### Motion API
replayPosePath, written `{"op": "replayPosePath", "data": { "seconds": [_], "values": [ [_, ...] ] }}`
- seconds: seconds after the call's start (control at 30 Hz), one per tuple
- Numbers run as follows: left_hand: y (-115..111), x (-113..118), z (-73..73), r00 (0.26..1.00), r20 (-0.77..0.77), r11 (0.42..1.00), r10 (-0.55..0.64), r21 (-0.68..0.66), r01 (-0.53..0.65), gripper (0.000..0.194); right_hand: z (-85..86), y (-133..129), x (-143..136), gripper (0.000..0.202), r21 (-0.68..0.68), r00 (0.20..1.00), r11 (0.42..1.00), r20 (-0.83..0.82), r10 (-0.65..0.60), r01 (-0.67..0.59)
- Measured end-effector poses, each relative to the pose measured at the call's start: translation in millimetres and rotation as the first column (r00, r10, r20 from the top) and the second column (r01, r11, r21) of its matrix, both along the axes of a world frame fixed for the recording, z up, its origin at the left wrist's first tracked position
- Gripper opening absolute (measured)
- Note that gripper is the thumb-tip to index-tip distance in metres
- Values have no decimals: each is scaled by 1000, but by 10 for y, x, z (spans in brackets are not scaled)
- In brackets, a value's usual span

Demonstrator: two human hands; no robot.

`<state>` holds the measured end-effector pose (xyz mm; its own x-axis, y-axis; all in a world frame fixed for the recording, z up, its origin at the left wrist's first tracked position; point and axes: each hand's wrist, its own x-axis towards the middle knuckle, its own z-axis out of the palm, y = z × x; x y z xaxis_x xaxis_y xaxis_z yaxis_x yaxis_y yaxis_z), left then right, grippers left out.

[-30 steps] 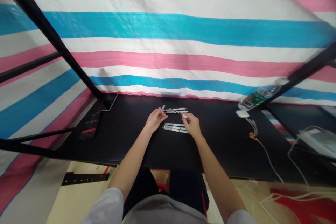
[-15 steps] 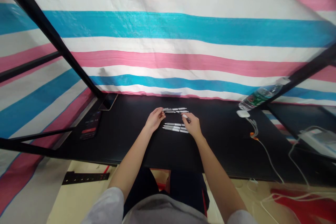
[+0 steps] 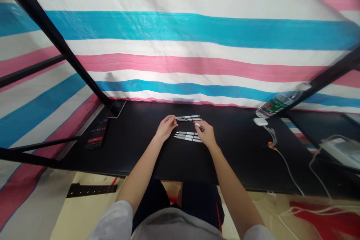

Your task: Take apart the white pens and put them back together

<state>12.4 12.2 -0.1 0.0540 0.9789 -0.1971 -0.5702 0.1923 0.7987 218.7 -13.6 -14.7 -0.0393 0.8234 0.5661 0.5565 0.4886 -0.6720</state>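
Note:
My left hand (image 3: 167, 126) is closed, thumb and fingertips pinched together at the left ends of the far pens. The small piece between its fingertips is mostly hidden, and I cannot make out its kind. My right hand (image 3: 206, 133) is closed on a pen part with a thin dark rod pointing left towards my left hand. White-and-grey pens (image 3: 192, 117) lie side by side just beyond both hands. Nearer to me, several similar pens (image 3: 188, 139) lie in a row, their right ends partly covered by my right hand.
On the black table (image 3: 135, 150), a phone (image 3: 97, 135) with a lit timer lies at left, and another phone (image 3: 116, 108) in the back corner. A tilted water bottle (image 3: 277, 104), a white charger (image 3: 260, 122) and cables stand at right. Dark frame bars (image 3: 67, 52) flank the striped sheet.
The thin rod between my hands has shifted slightly, and less of the grey piece at my left fingertips shows. Both hands stay almost in place.

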Motion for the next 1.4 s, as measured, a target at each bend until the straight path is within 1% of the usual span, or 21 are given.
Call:
{"op": "replayPosePath", "data": {
  "seconds": [0.17, 0.27, 0.37, 0.43, 0.6, 0.73, 0.87, 0.9, 0.97, 1.03, 1.07, 1.17, 1.3, 1.4],
  "values": [
    [-5, -7, 1, 998, -60, 1000, 2, 21, -1, 31, 9, 1, 6, 20, 2, 1000, 1000, 10, 19, -19],
    [-24, -13, 18, 983, -184, 995, -3, 94, 20, 31, 12, 6, 12, 21, 20, 1000, 999, 15, 28, -28],
    [-54, -10, 30, 931, -365, 981, -12, 176, 81, 29, 15, 4, 4, 22, 13, 999, 999, 13, 34, -34],
    [-75, 0, 30, 893, -450, 971, -24, 203, 129, 27, 17, -7, -13, 22, -13, 999, 999, 0, 48, -48],
    [-98, 25, 12, 832, -550, 945, -75, 227, 235, 23, 22, -43, -70, 26, -78, 995, 994, -72, 64, -70],
    [-96, 30, 7, 826, -560, 942, -69, 235, 239, 24, 40, -63, -93, 28, -104, 994, 992, -88, 68, -77],
    [-91, 34, 12, 864, -501, 960, -50, 216, 181, 26, 77, -69, -68, 37, -41, 993, 998, -110, 33, -37],
    [-87, 33, 12, 875, -483, 965, -41, 208, 160, 27, 85, -66, -53, 36, -30, 992, 1000, -128, 4, -8],
    [-75, 26, 8, 892, -452, 975, -26, 187, 123, 28, 94, -53, -21, 27, -22, 983, 997, -166, -73, 70],
    [-63, 16, 2, 903, -429, 980, -22, 171, 105, 31, 94, -36, 5, 18, -16, 977, 991, -165, -137, 136],
    [-58, 11, -2, 906, -422, 980, -24, 169, 104, 32, 92, -29, 12, 17, -10, 977, 988, -149, -154, 154],
    [-56, 7, -10, 901, -432, 977, -35, 174, 121, 34, 78, -16, 8, 17, 12, 985, 989, -94, -147, 149],
    [-73, 23, -10, 869, -492, 969, -46, 191, 159, 33, 47, -16, -18, 19, 14, 993, 994, -53, -104, 105],
    [-77, 30, -2, 855, -518, 965, -29, 209, 159, 32, 27, -11, -22, 19, 29, 996, 996, -30, -84, 85]
  ]
}}
